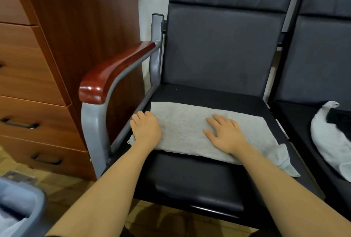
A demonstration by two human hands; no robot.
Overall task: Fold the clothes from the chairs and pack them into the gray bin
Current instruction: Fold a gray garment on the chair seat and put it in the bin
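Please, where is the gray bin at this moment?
The gray bin is at the bottom left corner of the head view, on the floor in front of the wooden drawers, left of the left arm.

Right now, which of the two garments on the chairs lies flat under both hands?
The gray garment on the left chair, spread flat, with the left hand at its left edge and the right hand pressing on it. The white garment on the right chair lies crumpled, untouched.

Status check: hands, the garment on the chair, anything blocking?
Left hand grips gray garment edge; right hand flat on it. Gray bin lower left. Nothing blocking.
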